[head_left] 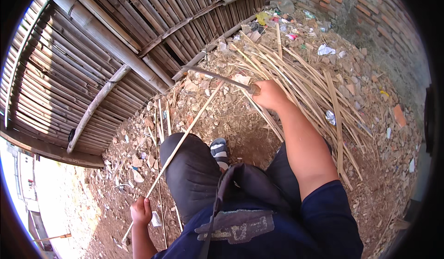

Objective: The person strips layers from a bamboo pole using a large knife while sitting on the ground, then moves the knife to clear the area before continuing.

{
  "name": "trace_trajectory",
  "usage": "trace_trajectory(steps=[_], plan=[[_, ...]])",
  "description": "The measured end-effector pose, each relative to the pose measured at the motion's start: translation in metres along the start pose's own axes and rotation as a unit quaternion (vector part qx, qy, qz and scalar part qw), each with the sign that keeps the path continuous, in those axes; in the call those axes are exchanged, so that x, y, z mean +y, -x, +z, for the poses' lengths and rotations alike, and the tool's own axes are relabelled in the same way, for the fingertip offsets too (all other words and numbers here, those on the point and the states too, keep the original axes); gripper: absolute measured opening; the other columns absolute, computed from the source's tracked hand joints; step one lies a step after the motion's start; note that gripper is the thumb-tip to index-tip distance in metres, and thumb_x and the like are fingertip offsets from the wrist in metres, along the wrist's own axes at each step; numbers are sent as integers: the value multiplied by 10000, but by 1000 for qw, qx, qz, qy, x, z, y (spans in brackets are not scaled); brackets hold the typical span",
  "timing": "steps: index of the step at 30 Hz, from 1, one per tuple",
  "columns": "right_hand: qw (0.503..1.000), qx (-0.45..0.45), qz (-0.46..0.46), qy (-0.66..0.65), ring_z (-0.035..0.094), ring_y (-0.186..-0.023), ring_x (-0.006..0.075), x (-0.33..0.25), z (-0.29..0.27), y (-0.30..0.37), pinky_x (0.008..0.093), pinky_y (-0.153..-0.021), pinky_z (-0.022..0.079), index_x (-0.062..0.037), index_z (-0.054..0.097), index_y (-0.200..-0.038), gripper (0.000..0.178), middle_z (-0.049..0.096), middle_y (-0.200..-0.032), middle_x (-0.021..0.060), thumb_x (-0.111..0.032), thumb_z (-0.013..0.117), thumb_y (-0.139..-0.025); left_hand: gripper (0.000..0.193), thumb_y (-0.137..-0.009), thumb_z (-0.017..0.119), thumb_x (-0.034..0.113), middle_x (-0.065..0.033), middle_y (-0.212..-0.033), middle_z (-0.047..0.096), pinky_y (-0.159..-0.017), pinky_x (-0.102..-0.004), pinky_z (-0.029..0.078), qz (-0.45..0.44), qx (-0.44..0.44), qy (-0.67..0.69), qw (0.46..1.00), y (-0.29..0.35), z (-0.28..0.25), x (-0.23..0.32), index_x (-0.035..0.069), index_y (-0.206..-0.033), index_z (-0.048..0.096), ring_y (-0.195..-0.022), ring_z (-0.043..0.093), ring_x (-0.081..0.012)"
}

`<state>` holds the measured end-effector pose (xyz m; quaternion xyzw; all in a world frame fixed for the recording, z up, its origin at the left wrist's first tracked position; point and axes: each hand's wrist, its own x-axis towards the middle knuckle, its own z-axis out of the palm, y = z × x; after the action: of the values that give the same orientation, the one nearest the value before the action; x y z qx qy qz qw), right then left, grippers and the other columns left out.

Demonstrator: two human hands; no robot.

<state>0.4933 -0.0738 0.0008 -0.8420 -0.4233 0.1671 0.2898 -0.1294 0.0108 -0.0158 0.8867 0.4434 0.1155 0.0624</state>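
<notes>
Seen from the head camera: a person works a long pale split-bamboo strip (185, 136) with a dark-bladed knife (217, 74). The strip runs aslant over the knee, from the blade near the woven bamboo fence (92, 55) down to the left hand (141, 211), which is closed around its lower end; the right hand (268, 95) is clenched on the knife's handle, well apart from the left.

The risk, by the look of it, lies in the blade — its edge sits close to the strip just above the dark-trousered knee (189, 166), and a slip or a sudden split in the cane could send it toward the leg or the grey sandalled foot (219, 150). The thin strip could also snap or whip, leaving splinters in the left palm.

Around them — a loose heap of cut bamboo slats (300, 83) lies just beyond the right hand, crowding its swing, on earth ground strewn with rubble and litter (384, 134). A red brick wall (370, 14) closes the far corner.
</notes>
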Motion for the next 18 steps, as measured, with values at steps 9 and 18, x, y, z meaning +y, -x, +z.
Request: trace_trajectory(steps=[9,18], plan=[[989,-3,-43,144,720,-920,368,-41,5,14,483,-799,573,-121,746,-1025,271,734,-907,172,-201,728,-766,345,-1025,554,251,-199,-628,578,-537,-515,443,-1,-32,47,998,-11,12,26,46,-749,526,-585,591,-442],[987,99,121,36,712,-951,384,13,-27,-2,478,-832,561,-122,735,-1117,333,748,-1029,176,-282,737,-824,324,-965,707,311,-135,-609,588,-545,-409,463,-93,-91,109,986,-19,-4,51,28,-837,616,-534,586,-284]])
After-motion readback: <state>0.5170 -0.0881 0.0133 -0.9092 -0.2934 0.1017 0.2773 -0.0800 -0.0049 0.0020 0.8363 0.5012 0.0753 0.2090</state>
